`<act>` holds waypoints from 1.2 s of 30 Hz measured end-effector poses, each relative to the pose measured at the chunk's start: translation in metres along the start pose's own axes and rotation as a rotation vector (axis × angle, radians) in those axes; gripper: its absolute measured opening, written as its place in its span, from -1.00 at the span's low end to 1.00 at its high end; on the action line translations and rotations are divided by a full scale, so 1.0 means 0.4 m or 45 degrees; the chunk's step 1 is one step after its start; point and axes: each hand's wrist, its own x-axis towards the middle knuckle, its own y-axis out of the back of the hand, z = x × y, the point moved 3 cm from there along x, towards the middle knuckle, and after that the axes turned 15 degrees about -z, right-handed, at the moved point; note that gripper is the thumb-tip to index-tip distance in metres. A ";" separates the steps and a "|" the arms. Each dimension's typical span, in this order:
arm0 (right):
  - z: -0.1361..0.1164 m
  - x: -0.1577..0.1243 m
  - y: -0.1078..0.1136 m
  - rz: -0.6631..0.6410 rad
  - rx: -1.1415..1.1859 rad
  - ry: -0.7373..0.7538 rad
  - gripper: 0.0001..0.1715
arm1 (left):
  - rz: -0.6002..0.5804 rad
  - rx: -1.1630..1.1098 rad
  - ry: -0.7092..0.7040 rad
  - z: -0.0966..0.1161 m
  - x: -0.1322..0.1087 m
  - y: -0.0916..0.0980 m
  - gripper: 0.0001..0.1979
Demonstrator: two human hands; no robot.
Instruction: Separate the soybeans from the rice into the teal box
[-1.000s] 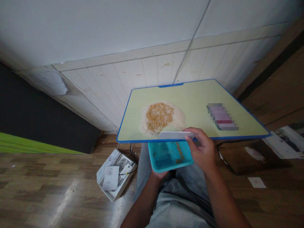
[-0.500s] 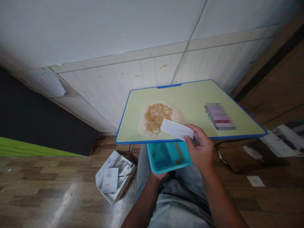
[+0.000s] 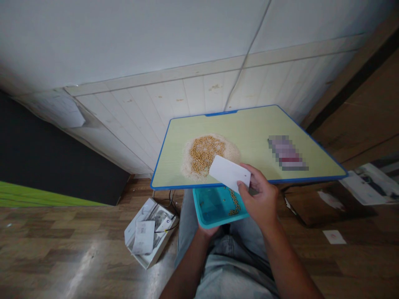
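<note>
My right hand point(image 3: 260, 195) pinches a flat white card-like scraper point(image 3: 230, 172) with a small hole near one corner, its far end over the near right side of the pile. Soybeans point(image 3: 205, 153) lie heaped on a bed of rice point(image 3: 231, 150) on the table. Under the table's front edge, my left hand point(image 3: 208, 229) holds a teal plastic tray point(image 3: 212, 207) from below, fingers mostly hidden by it. Some beans point(image 3: 234, 203) have gathered along the right side inside the tray.
The small pale-green table point(image 3: 258, 124) has a blue rim and stands against a white panelled wall point(image 3: 193, 91). A pixelated flat item point(image 3: 288, 153) lies at its right. On the floor at left sits a white box point(image 3: 151, 236) holding papers and cables.
The white scraper has turned so that its flat face shows more, and my right hand has shifted slightly left. The tray and the pile look the same.
</note>
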 end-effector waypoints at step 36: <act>0.035 0.179 0.060 0.204 -0.035 0.168 -0.46 | 0.235 0.062 -0.045 0.005 -0.034 -0.018 -0.53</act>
